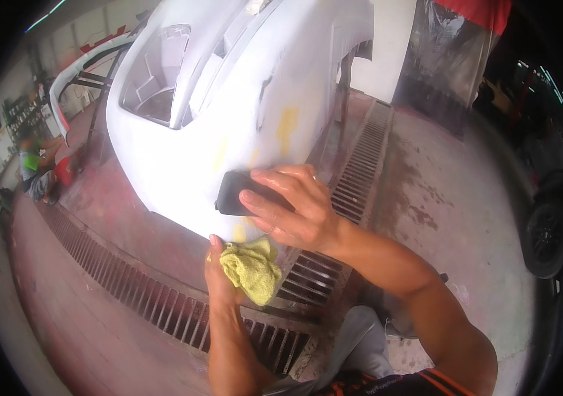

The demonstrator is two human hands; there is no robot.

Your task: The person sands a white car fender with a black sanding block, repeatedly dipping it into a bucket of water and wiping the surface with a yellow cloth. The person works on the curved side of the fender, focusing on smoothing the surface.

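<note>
A white car bumper (182,178) stands in front of me, with yellow patches and a few dark marks on its surface. My right hand (298,208) presses a black sanding block (236,193) flat on the bumper near its lower corner, fingers spread along the block's top. Just below, my left hand (220,280) is at the bumper's lower edge with its thumb pointing up. A crumpled yellow cloth (255,274) is held in it, and the cloth hides most of those fingers.
Metal floor grates (142,297) run below and to the right of the bumper. Another bumper (60,89) stands at far left, near a crouching person (34,162) and a red bucket (64,171). Plastic sheeting (440,66) hangs at back right; a dark car wheel (547,237) is at far right.
</note>
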